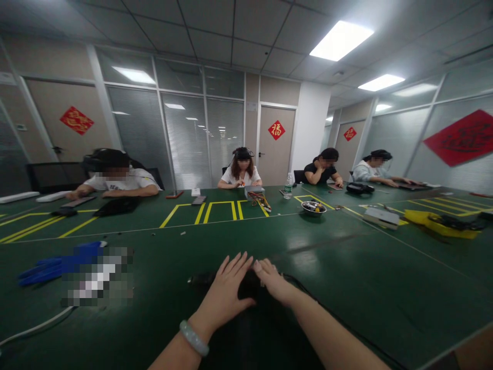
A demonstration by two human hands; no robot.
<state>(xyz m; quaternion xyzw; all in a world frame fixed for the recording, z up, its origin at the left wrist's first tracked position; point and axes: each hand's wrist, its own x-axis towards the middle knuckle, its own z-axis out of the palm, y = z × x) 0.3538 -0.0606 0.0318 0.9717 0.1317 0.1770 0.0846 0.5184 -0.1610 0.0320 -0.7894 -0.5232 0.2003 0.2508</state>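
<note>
The left hand (225, 293), a pale bangle at its wrist, lay with an open grip, fingers spread flat on a black object (254, 334) at the bottom centre of the frame. Just beside it, the right hand (274, 281) curled its fingers onto the object's far end; whether that grip had closed could not be told. The object rested on the green table (346, 267). Blue gloves (57, 264) lay at lower left, and a metal bowl (313, 207) stood well beyond, right of centre.

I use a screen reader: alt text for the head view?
The person's left hand, with a pale bracelet, and right hand rest side by side on a dark object on a green table. Four other people sit working along the far side.
</note>
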